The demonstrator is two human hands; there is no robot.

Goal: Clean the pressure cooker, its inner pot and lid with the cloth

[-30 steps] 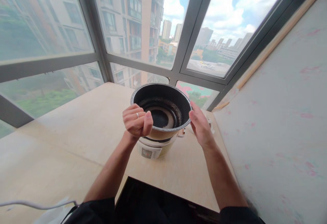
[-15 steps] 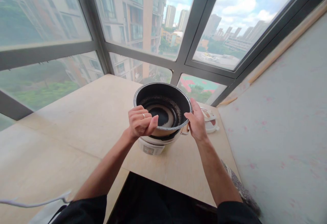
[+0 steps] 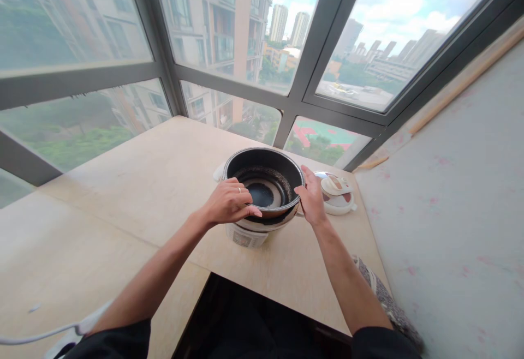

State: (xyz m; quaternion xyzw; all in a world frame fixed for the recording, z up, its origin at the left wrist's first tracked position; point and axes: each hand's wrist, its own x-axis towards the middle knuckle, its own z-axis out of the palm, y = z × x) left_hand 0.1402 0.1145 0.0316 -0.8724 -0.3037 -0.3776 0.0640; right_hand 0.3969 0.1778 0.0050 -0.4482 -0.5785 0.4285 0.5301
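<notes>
1. A deep, round inner pot [image 3: 272, 169], black inside with a pale metal rim, sits in the mouth of a white cooker body [image 3: 248, 237], its rim standing above the cooker's edge
2. The cooker rests on a pale wood-toned bench [image 3: 135, 184], nearer the right edge than the left, set back from the near edge, with a control panel [image 3: 244, 237] facing the person
3. The left hand [image 3: 233, 202] is clamped on the near left part of the pot's rim, knuckles bent over it and thumb pointing right; a silver-coloured ring [image 3: 239, 189] circles one finger
4. The right hand [image 3: 311, 195] is clamped on the rim's right side, thumb over the top and the other fingers along the outside
5. By the bench's far right corner, near the right hand, lies a round white lid [image 3: 339, 203] with reddish-brown patches
6. A grey-and-white patterned bundle [image 3: 379, 293] shows beside the right edge, partly behind the right forearm; I cannot tell what it rests on
7. At the bench's near left part, a white cable [image 3: 36, 340] runs towards the left sleeve [image 3: 118, 341], which is black
</notes>
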